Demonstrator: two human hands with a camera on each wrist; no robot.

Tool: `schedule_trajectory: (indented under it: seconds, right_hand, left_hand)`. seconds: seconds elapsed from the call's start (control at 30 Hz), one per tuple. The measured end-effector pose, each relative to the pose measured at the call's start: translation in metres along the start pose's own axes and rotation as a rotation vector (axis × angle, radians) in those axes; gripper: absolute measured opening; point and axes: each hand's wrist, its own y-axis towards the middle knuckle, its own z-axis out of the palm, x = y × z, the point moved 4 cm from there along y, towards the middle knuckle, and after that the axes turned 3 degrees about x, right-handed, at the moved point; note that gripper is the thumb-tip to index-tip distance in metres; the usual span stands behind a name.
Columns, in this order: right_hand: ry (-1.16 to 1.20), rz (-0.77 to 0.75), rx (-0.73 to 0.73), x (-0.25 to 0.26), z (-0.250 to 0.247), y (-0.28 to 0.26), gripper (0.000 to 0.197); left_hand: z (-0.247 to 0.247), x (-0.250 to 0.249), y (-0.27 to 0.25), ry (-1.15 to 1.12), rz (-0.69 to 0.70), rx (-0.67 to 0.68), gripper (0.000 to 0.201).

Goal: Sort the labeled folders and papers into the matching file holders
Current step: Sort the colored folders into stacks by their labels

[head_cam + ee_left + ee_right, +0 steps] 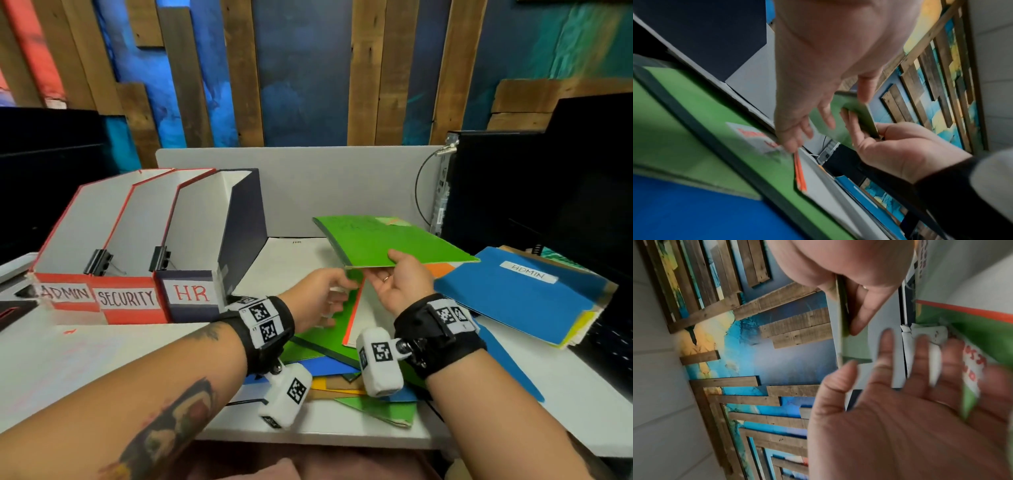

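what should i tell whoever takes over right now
Right hand: pinches the raised green folder at its near edge.
Left hand: open, fingers spread, holding nothing, over the folder pile.
Holders ADMIN, SECURITY and HR stand at left; nothing shows inside them.
A blue ADMIN folder lies at right, an HR sheet behind the hands.
Done: nothing visibly filed. Left: everything; the green folder's label is unreadable.

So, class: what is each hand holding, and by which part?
The right hand pinches the raised green folder by its near edge. The left hand is open, holding nothing.
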Motion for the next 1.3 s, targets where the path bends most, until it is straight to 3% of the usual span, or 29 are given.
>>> schedule_trajectory:
  seconds: [0.07,0.2,0.37,0.5,0.6,0.73,0.9,0.97,1.0,1.03,1.07,1.2,1.23,1.3]
  right_hand:
    - [-0.005,-0.03,-0.034,0.008,-0.003,0.006,0.035]
    - [-0.093,-0.003,-0.003,0.018,-0.007,0.008,0.022]
    - [-0.182,0.175,-0.094,0.003,-0.022,0.012,0.01]
    - [-0.19,0.204,-0.09,-0.002,-0.022,0.011,0.011]
    - [-0.216,0.239,-0.038,0.001,-0.017,0.004,0.018]
    - [-0.283,0.219,0.019,0.015,-0.015,-0.003,0.015]
    - [-0.329,0.117,0.032,0.023,-0.017,-0.004,0.009]
    - [-0.319,0.091,0.027,0.023,-0.02,-0.004,0.006]
    - [-0.314,0.085,0.027,0.022,-0.022,-0.005,0.006]
    - [-0.316,0.083,0.028,0.022,-0.023,-0.006,0.007]
    - [-0.316,0.085,0.027,0.022,-0.025,-0.007,0.008]
    - [-0.317,0.088,0.016,0.024,-0.032,-0.011,0.014]
    - [-0.319,0.084,0.01,0.025,-0.034,-0.011,0.016]
    - [-0.325,0.077,-0.001,0.025,-0.037,-0.011,0.022]
  left_hand:
    - [0.005,0.013,0.004,0.176,-0.055,0.0,0.042]
    - [0.012,0.022,0.014,0.439,-0.003,-0.058,0.033]
    - [0.023,0.021,0.021,0.215,-0.13,-0.118,0.055]
    - [0.034,0.027,0.018,0.052,-0.266,-0.008,0.019]
    - [0.045,0.032,0.019,0.049,-0.285,0.055,0.026]
    - [0.054,0.023,0.018,0.043,-0.155,0.018,0.015]
    - [0.025,-0.017,0.009,0.032,0.032,-0.229,0.025]
    - [0.002,-0.034,0.006,0.105,0.096,-0.349,0.013]
    - [-0.003,-0.038,0.001,0.26,0.09,-0.348,0.015]
    - [-0.009,-0.039,-0.004,0.515,0.115,-0.445,0.026]
    - [-0.018,-0.039,-0.002,0.61,0.107,-0.52,0.032]
    - [-0.077,-0.031,0.018,0.209,0.112,-0.598,0.035]
    - [-0.089,-0.027,0.019,0.186,0.114,-0.659,0.035]
    - [-0.113,-0.02,0.02,0.437,0.081,-0.716,0.035]
